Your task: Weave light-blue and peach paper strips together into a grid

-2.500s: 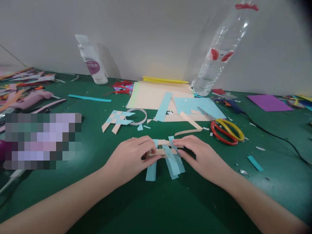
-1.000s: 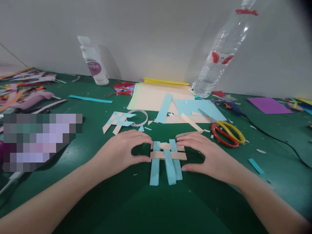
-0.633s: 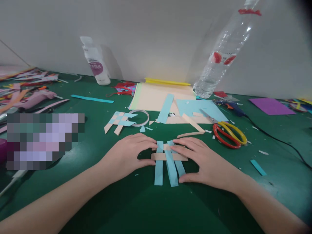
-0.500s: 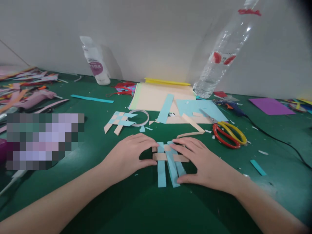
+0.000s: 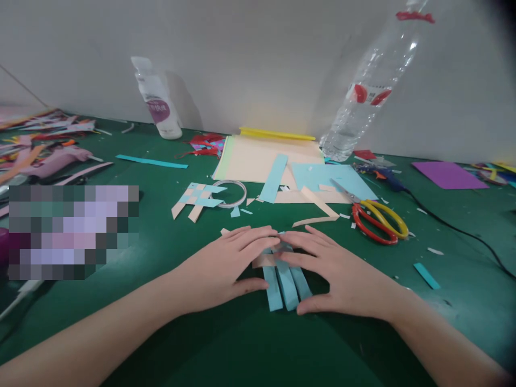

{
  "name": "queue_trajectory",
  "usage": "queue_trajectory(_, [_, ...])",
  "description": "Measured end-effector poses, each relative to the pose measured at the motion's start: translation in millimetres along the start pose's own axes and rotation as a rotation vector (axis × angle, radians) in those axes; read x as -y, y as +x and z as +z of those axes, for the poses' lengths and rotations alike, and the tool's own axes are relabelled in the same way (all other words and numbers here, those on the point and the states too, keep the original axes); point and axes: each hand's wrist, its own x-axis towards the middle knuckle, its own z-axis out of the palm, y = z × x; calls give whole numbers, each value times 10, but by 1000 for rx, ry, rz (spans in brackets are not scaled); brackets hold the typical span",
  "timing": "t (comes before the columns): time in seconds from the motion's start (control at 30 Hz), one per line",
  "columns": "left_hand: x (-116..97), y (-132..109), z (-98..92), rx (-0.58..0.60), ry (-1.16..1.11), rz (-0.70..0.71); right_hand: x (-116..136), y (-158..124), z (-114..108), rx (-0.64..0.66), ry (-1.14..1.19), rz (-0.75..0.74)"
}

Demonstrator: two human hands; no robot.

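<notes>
A small weave of light blue paper strips and peach paper strips lies on the green table in front of me. My left hand rests over its left side, fingertips on the upper part and thumb against the left blue strip. From the other side, my right hand has its fingers spread over the weave, its thumb at the lower end of the right blue strip. Both thumbs stand apart from their fingers. The upper part of the weave is mostly hidden under the fingertips.
Beyond my hands lie another woven piece, a tape roll, and scissors. Paper sheets lie near the wall, between a white bottle and a clear bottle. A pink glue gun lies left.
My left hand has moved right over the weave, and the left blue strip now slants closer to the middle one. My right fingers have spread further over the strips.
</notes>
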Motion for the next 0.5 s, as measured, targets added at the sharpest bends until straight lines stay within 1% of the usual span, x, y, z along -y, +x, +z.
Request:
queue_trajectory(0.1, [8, -25, 15, 72, 6, -26, 10, 29, 4, 49, -1, -42])
queue_trajectory(0.17, [29, -36, 4, 73, 16, -24, 11, 37, 5, 64, 8, -41])
queue_trajectory(0.27, [47, -45, -45, 50, 22, 32, 9, 34, 5, 82, 22, -33])
queue_trajectory(0.4, [32, -70, -128, 98, 17, 124, -12, 17, -5, 88, 37, -28])
queue_trajectory(0.5, [23, -91, -142, 123, 15, 148, -46, 3, -6, 82, 45, -17])
